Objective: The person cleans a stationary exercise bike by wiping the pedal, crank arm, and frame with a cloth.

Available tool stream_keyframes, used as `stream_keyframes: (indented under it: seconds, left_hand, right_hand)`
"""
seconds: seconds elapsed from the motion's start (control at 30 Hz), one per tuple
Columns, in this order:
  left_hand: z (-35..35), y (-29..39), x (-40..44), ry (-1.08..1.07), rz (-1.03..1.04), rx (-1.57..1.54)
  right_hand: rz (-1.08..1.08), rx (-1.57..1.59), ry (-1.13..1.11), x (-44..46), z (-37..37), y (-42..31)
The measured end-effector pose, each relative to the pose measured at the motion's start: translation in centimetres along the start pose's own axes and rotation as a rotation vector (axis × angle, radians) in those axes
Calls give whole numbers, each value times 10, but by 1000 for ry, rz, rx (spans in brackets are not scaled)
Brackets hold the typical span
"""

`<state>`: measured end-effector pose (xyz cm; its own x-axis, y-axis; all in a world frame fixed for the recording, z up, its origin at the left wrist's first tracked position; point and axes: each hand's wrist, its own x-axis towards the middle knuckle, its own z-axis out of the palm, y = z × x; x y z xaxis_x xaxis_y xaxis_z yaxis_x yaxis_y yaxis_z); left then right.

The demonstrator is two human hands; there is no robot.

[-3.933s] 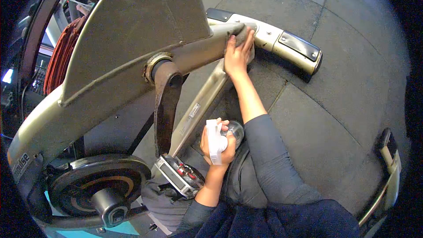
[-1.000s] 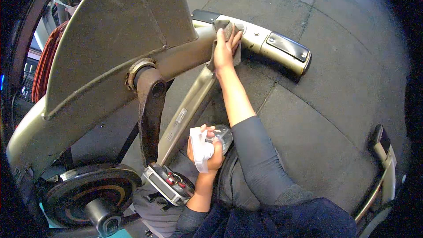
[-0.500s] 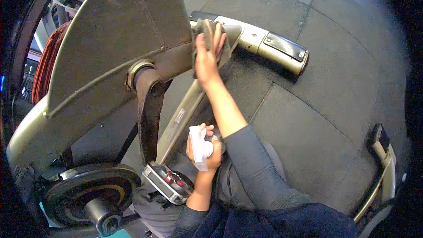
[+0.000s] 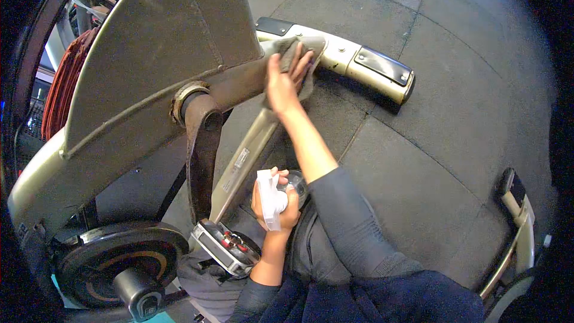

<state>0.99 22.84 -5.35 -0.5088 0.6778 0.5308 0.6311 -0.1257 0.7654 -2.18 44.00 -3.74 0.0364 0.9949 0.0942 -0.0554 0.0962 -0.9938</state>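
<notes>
My right hand presses a dark grey cloth against the metal frame tube, near where it meets the crossbar foot. Its fingers are somewhat spread over the cloth. Lower down, my left hand grips a spray bottle by its white spray head; the clear body shows behind the fingers. Left of that hand is a device with a grey rim and red parts, by my leg.
A crank arm hangs from the frame beneath a large metal guard. At the lower left is a round flywheel. Red discs stand at the upper left. Another machine's foot is at the right, on dark floor tiles.
Compared with a second ago, my right hand and the cloth have shifted left and slightly down along the tube. My left hand keeps hold of the spray bottle in nearly the same place.
</notes>
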Motion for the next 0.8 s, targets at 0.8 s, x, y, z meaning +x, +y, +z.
stream_keyframes:
  seconds: [0.8]
  left_hand:
    - [-5, 2, 0, -13, -30, -52]
  right_hand:
    - [-114, -1, 63, 31, -10, 27]
